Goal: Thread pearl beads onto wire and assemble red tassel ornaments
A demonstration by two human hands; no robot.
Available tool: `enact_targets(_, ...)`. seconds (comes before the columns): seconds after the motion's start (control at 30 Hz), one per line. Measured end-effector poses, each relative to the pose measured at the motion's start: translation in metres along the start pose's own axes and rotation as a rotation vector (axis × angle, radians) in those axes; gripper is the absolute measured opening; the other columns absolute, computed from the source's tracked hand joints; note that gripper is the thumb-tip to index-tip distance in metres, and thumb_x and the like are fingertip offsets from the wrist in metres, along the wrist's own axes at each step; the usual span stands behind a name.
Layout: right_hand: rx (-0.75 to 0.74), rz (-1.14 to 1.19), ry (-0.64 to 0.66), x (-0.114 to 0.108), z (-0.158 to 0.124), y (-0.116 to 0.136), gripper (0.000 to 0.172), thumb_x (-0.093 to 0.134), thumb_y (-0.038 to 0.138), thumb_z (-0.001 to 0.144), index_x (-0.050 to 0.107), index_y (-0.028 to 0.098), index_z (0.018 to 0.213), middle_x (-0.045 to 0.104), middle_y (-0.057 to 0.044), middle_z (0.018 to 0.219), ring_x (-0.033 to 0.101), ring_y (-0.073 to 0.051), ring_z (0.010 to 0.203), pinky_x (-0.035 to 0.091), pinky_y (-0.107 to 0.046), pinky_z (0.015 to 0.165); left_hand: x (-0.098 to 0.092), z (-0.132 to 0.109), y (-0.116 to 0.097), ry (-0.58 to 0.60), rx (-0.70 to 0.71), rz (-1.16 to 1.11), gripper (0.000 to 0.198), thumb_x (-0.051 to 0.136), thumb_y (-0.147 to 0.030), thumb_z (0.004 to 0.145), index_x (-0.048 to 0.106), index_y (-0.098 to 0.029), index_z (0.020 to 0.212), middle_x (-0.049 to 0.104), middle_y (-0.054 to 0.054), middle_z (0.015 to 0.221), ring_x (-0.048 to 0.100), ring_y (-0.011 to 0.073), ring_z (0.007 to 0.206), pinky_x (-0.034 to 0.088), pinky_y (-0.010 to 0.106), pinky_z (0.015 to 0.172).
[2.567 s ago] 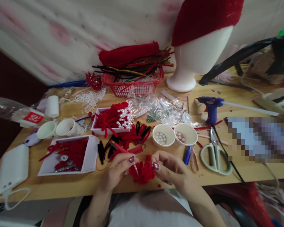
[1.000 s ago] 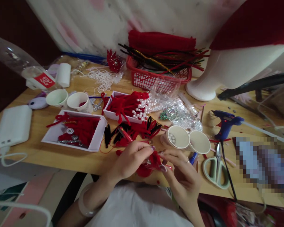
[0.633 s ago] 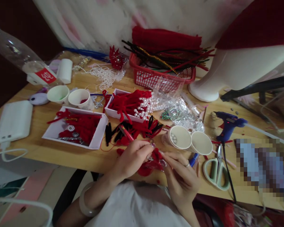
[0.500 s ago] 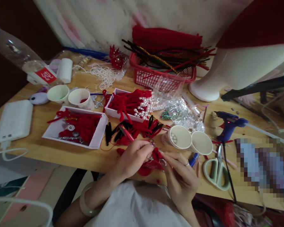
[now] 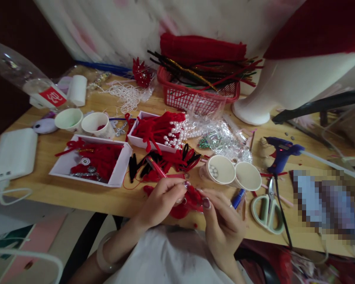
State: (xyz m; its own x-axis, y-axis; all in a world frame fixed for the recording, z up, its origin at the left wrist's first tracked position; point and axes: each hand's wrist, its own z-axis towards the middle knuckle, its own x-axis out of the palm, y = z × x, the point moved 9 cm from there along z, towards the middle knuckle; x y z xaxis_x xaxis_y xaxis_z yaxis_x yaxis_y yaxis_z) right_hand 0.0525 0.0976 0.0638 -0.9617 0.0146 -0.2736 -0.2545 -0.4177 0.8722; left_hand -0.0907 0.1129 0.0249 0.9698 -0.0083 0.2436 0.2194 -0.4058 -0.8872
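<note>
My left hand (image 5: 167, 197) and my right hand (image 5: 225, 217) meet close to the table's front edge. Between their pinched fingertips is a small red fuzzy chenille piece (image 5: 193, 195), partly covered by the fingers. More red fuzzy shapes (image 5: 179, 211) lie just beneath. A slim red pen-like tool (image 5: 156, 166) points away beyond my left knuckles; whether that hand touches it I cannot tell. Red and black chenille loops (image 5: 174, 159) lie behind the hands. To the right of them are a paper cup with white beads (image 5: 221, 169) and a blue marker (image 5: 238, 198).
White boxes of red pieces (image 5: 125, 165) and pearl-tipped stems (image 5: 177, 132) stand behind. A red basket (image 5: 195, 100) holds chenille stems. Rightward lie scissors (image 5: 267, 211) and a corded blue glue gun (image 5: 280, 154) with its light on. A bottle (image 5: 44, 88) and power bank (image 5: 13, 154) are leftward.
The view has shifted slightly, so the table things sit a little further left. The right thumb has turned a bit on the red piece; both hands keep their pinch.
</note>
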Motion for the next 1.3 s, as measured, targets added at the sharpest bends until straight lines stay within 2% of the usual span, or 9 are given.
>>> enact_targets(0.2, -0.215, -0.091, 0.075, 0.005, 0.001, 0.015, 0.039, 0.068, 0.015, 0.088, 0.067, 0.024, 0.126, 0.07, -0.01, 0.11, 0.066, -0.028, 0.098, 0.055, -0.044, 0.082, -0.001, -0.005, -0.005, 0.005, 0.03, 0.0, 0.032, 0.054, -0.039, 0.077, 0.039, -0.024, 0.054, 0.037, -0.005, 0.054, 0.032, 0.012, 0.054, 0.025, 0.027, 0.052)
enact_targets(0.4, -0.473, -0.296, 0.086, 0.008, 0.003, 0.039, 0.043, 0.064, 0.0, 0.085, 0.065, 0.022, 0.122, 0.071, -0.007, 0.1, 0.065, -0.024, 0.094, 0.055, -0.041, 0.081, 0.006, -0.008, -0.004, 0.066, 0.044, 0.028, 0.034, 0.053, -0.04, 0.082, 0.039, -0.024, 0.056, 0.035, -0.006, 0.054, 0.03, 0.012, 0.054, 0.026, 0.027, 0.051)
enact_targets(0.53, -0.536, -0.364, 0.064, 0.005, 0.0, 0.046, 0.042, 0.064, -0.001, 0.084, 0.067, 0.023, 0.119, 0.068, -0.007, 0.102, 0.063, -0.024, 0.096, 0.054, -0.039, 0.083, 0.006, -0.009, -0.004, 0.086, 0.067, 0.052, 0.037, 0.052, -0.044, 0.085, 0.039, -0.024, 0.057, 0.036, -0.005, 0.056, 0.031, 0.0126, 0.054, 0.028, 0.027, 0.051)
enact_targets(0.6, -0.476, -0.297, 0.05, 0.001, -0.001, 0.044, 0.044, 0.063, 0.001, 0.085, 0.066, 0.023, 0.123, 0.066, -0.008, 0.107, 0.062, -0.024, 0.099, 0.053, -0.04, 0.086, 0.002, -0.011, -0.007, 0.08, 0.095, 0.13, 0.037, 0.051, -0.045, 0.088, 0.041, -0.023, 0.059, 0.039, -0.004, 0.057, 0.036, 0.0132, 0.055, 0.032, 0.027, 0.052)
enact_targets(0.7, -0.185, -0.019, 0.022, -0.008, 0.001, 0.025, 0.042, 0.06, 0.015, 0.09, 0.06, 0.024, 0.131, 0.061, -0.01, 0.116, 0.058, -0.027, 0.107, 0.051, -0.044, 0.089, -0.003, -0.018, -0.019, 0.061, 0.243, 0.336, 0.037, 0.049, -0.043, 0.095, 0.047, -0.023, 0.063, 0.048, -0.002, 0.061, 0.048, 0.0154, 0.061, 0.041, 0.028, 0.061)
enact_targets(0.8, 0.056, 0.162, 0.124, -0.001, 0.002, 0.011, 0.036, 0.063, 0.026, 0.091, 0.061, 0.026, 0.128, 0.058, -0.009, 0.117, 0.056, -0.027, 0.109, 0.05, -0.042, 0.092, -0.001, -0.028, -0.034, 0.076, 0.448, 0.509, 0.039, 0.044, -0.04, 0.1, 0.049, -0.023, 0.065, 0.052, -0.001, 0.062, 0.053, 0.0172, 0.063, 0.044, 0.03, 0.065)
enact_targets(0.9, 0.093, 0.185, 0.233, 0.009, 0.005, 0.013, 0.031, 0.072, 0.023, 0.087, 0.065, 0.027, 0.117, 0.062, -0.005, 0.109, 0.06, -0.022, 0.101, 0.05, -0.034, 0.088, 0.006, -0.034, -0.043, 0.119, 0.587, 0.632, 0.036, 0.041, -0.033, 0.102, 0.048, -0.024, 0.067, 0.054, 0.0, 0.065, 0.054, 0.0173, 0.063, 0.044, 0.03, 0.064)
enact_targets(1.03, 0.107, 0.189, 0.227, 0.008, 0.009, 0.011, 0.027, 0.077, 0.02, 0.085, 0.067, 0.028, 0.109, 0.065, -0.001, 0.101, 0.062, -0.018, 0.094, 0.051, -0.028, 0.083, 0.018, -0.04, -0.051, 0.191, 0.729, 0.709, 0.03, 0.039, -0.022, 0.102, 0.043, -0.023, 0.072, 0.052, -0.001, 0.068, 0.054, 0.0163, 0.067, 0.045, 0.028, 0.066)
enact_targets(1.3, 0.141, 0.217, 0.248, 0.007, 0.009, 0.008, 0.024, 0.082, 0.018, 0.08, 0.069, 0.025, 0.1, 0.069, 0.001, 0.092, 0.064, -0.016, 0.084, 0.051, -0.026, 0.076, 0.026, -0.039, -0.051, 0.327, 0.767, 0.696, 0.033, 0.037, -0.021, 0.103, 0.037, -0.023, 0.07, 0.046, -0.002, 0.064, 0.046, 0.0153, 0.063, 0.039, 0.03, 0.063)
